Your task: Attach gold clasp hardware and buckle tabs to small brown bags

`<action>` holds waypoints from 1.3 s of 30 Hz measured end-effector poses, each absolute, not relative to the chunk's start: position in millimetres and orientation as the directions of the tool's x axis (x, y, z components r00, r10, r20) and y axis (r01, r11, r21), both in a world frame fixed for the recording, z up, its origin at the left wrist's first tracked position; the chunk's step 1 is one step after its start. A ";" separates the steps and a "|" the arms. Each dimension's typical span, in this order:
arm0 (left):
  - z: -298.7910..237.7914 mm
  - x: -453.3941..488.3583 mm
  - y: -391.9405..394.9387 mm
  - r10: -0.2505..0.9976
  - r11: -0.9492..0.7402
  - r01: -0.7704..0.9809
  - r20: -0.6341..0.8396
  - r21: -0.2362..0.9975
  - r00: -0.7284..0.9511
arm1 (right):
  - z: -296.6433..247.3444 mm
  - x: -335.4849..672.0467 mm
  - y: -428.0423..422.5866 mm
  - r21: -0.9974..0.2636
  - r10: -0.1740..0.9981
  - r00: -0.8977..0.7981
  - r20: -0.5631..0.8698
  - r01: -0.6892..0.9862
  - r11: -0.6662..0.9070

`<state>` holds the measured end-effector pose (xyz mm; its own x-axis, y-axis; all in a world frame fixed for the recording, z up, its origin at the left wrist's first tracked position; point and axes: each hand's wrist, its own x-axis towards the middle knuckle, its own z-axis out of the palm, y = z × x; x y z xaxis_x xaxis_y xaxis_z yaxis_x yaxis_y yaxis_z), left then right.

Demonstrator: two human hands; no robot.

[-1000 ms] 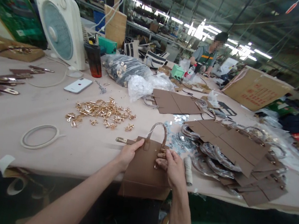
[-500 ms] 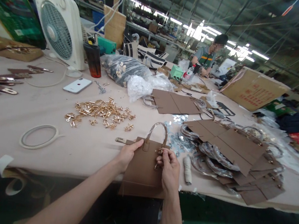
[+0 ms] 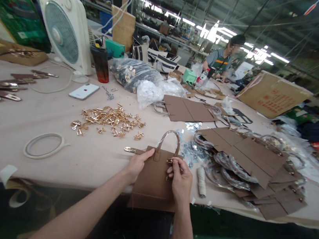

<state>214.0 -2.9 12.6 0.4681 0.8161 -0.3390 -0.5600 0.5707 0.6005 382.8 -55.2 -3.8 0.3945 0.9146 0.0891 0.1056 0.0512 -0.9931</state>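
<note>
Both hands are being used on the brown bag [image 3: 153, 184] at the counter's [image 3: 12, 130] near edge: its top is being gripped steady by the left hand [image 3: 136, 165], so the gold clasp [image 3: 170, 161] beside its handle [image 3: 171, 132] can be pinched by the right hand [image 3: 179, 181].

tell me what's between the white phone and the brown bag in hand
Gold metal fittings scattered on the table, between phone and bag, in the head view.
</note>
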 end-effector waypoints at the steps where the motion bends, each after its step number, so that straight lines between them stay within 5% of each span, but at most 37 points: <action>1: 12.4 214.0 -3.0 0.821 0.565 -0.568 -0.334 0.599 0.464 | -1.5 382.0 -56.0 -0.982 0.912 0.384 0.142 0.173 0.080; 8: 9.2 215.5 -3.1 0.840 0.539 -0.600 -0.331 0.591 0.430 | 2.7 384.1 -61.4 -0.871 0.878 0.294 0.377 0.435 0.228; 21: 9.2 216.5 -5.5 0.881 0.467 -0.584 -0.295 0.664 0.369 | 5.6 382.1 -55.6 -0.774 0.856 0.249 0.454 0.585 0.241; 28: -0.6 217.9 -2.0 0.896 0.440 -0.566 -0.300 0.697 0.327 | 4.0 396.8 -55.5 -0.683 0.868 0.074 0.490 0.652 0.330; 39: -5.0 217.7 -0.1 0.905 0.401 -0.504 -0.247 0.765 0.346 | -0.4 391.3 -51.9 -0.679 0.870 0.127 0.476 0.682 0.272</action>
<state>217.7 -0.1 -5.0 0.3460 0.9051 -0.2472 -0.5037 0.4015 0.7649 391.3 -51.9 -0.4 0.1266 0.8704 0.4758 0.6817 0.2721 -0.6791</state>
